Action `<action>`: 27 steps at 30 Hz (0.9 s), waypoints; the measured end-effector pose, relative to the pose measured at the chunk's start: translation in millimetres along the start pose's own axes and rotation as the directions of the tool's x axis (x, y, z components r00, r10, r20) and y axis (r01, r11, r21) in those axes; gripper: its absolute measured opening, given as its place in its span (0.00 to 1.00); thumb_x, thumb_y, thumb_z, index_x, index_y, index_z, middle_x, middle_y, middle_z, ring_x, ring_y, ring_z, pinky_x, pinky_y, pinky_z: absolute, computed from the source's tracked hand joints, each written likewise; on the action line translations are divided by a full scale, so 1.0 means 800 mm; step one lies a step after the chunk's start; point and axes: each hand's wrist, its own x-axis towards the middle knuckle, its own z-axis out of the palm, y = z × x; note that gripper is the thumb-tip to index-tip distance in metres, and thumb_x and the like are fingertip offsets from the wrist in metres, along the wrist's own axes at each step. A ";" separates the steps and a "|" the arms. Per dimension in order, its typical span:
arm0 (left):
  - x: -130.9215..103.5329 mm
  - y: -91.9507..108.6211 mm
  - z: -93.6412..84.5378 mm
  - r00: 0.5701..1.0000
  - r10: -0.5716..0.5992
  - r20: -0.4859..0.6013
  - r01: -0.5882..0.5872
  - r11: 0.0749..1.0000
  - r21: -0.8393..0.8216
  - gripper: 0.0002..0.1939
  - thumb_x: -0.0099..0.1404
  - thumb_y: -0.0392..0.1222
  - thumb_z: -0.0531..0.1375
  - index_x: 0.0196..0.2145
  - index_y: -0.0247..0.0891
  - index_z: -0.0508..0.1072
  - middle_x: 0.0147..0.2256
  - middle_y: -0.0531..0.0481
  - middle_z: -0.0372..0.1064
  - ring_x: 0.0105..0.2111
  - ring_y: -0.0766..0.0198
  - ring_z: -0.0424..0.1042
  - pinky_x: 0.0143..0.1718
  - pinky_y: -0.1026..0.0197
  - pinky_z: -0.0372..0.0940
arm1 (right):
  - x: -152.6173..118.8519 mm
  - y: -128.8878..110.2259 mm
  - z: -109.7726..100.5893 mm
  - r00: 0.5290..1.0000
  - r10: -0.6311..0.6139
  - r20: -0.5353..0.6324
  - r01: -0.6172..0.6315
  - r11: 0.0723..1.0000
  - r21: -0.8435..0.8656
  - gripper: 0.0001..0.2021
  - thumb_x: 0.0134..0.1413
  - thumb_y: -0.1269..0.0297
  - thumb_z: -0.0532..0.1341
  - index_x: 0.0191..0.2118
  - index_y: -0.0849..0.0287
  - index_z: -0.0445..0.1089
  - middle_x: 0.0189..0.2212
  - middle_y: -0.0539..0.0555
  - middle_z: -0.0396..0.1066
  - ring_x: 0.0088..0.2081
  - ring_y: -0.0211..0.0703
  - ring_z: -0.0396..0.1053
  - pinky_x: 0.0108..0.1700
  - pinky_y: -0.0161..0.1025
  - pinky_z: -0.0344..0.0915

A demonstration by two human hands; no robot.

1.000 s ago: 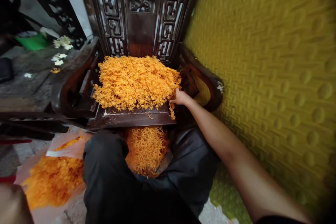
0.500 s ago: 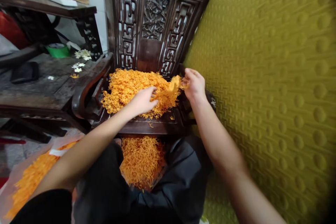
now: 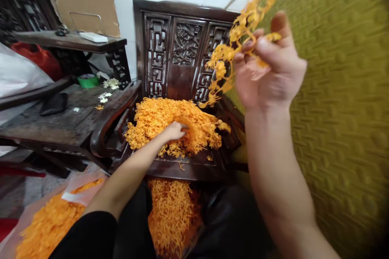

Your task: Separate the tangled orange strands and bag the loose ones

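Note:
A heap of orange plastic flower-shaped pieces (image 3: 158, 117), many linked by thin stems, lies on the seat of a dark carved wooden chair (image 3: 185, 85). My left hand (image 3: 175, 130) is at the front of this heap, its fingers curled in against the pieces; their tips are blurred. Raised high on the right, my right hand (image 3: 270, 62) pinches a strand of orange flower pieces (image 3: 225, 56). That strand hangs down to the left of the hand and also trails off past the top of the view.
Below the seat, between my legs, is a mass of orange stems (image 3: 170, 214). A clear plastic bag (image 3: 88, 194) of orange pieces stands at lower left. Green tape (image 3: 88, 81) and white flower pieces (image 3: 111, 83) lie on the bench at left. A yellow-green textured surface (image 3: 340, 121) rises on the right.
My right hand has risen from beside the heap, lifting a strand of flower pieces up and towards me. My left hand has stayed at the heap, its fingers now more closed. The view has tilted up.

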 end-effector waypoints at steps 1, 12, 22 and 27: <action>0.001 0.000 -0.015 0.997 -0.022 -0.080 0.021 0.999 -0.025 0.20 0.68 0.37 0.57 0.55 0.37 0.78 0.54 0.43 0.78 0.53 0.55 0.78 0.59 0.55 0.69 | -0.010 0.007 0.001 0.998 0.054 0.013 -0.054 0.999 0.008 0.20 0.42 0.69 0.72 0.43 0.43 0.71 0.43 0.48 0.72 0.46 0.43 0.71 0.47 0.41 0.72; -0.079 0.058 -0.129 0.891 0.080 -0.447 -0.348 0.752 -0.560 0.24 0.67 0.39 0.60 0.60 0.37 0.65 0.62 0.38 0.68 0.61 0.55 0.71 0.62 0.50 0.67 | -0.120 0.139 -0.026 0.644 0.763 0.049 -0.744 0.610 0.272 0.19 0.39 0.73 0.73 0.38 0.52 0.71 0.31 0.49 0.72 0.33 0.38 0.71 0.36 0.38 0.73; -0.130 0.058 -0.113 0.917 -0.212 -0.337 -0.095 0.705 -0.703 0.16 0.59 0.45 0.70 0.43 0.36 0.76 0.32 0.52 0.71 0.29 0.69 0.73 0.34 0.63 0.71 | -0.160 0.155 -0.035 0.675 0.724 0.139 -0.718 0.689 -0.101 0.29 0.42 0.57 0.78 0.51 0.53 0.72 0.45 0.56 0.75 0.43 0.48 0.75 0.32 0.39 0.73; -0.137 0.059 -0.107 0.933 -0.185 -0.309 -0.061 0.765 -0.642 0.18 0.56 0.42 0.72 0.43 0.36 0.77 0.35 0.51 0.72 0.33 0.69 0.71 0.38 0.64 0.69 | -0.153 0.164 -0.043 0.872 0.489 -0.040 -0.488 0.859 -0.156 0.23 0.53 0.49 0.71 0.53 0.50 0.75 0.41 0.55 0.76 0.36 0.45 0.74 0.32 0.42 0.71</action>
